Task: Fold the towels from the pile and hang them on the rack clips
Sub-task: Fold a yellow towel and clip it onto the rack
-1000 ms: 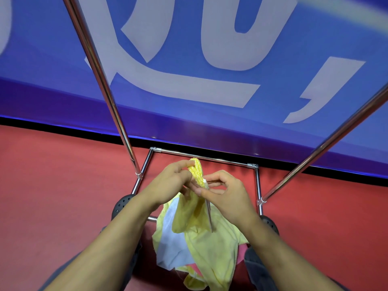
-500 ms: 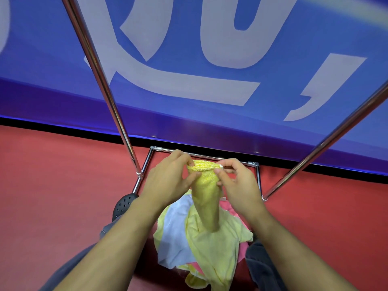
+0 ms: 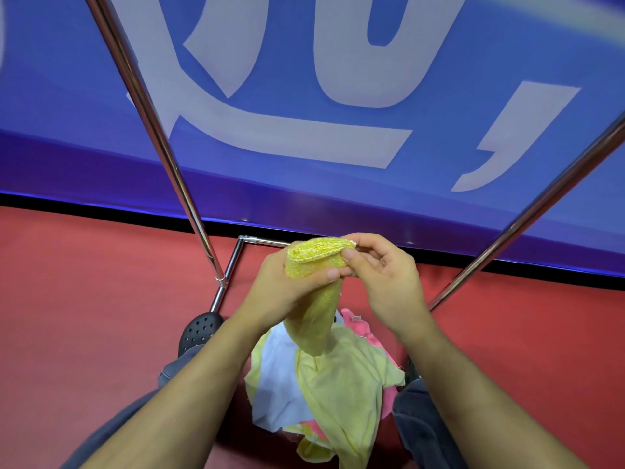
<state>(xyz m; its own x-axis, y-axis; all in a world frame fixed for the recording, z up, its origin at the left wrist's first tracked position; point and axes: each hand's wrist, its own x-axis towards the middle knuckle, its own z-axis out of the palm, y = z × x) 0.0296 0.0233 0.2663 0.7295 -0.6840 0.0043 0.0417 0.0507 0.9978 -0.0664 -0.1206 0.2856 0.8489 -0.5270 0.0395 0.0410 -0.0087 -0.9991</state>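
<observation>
Left hand point(image 3: 284, 289) fingers wrap the folded yellow towel point(image 3: 316, 299); right hand point(image 3: 385, 279) fingers pinch its top edge

- A red floor point(image 3: 84, 316) fills the near part of the scene, left to right.
- On the far side stands a large blue banner point(image 3: 439, 157) with big pale grey lettering point(image 3: 280, 137).
- The banner's lower band is a deeper violet-blue, and a thin black strip point(image 3: 101, 208) runs where it meets the floor.
- The lighting is even and bright, with a soft pale glare point(image 3: 558, 25) at the far right corner.
</observation>
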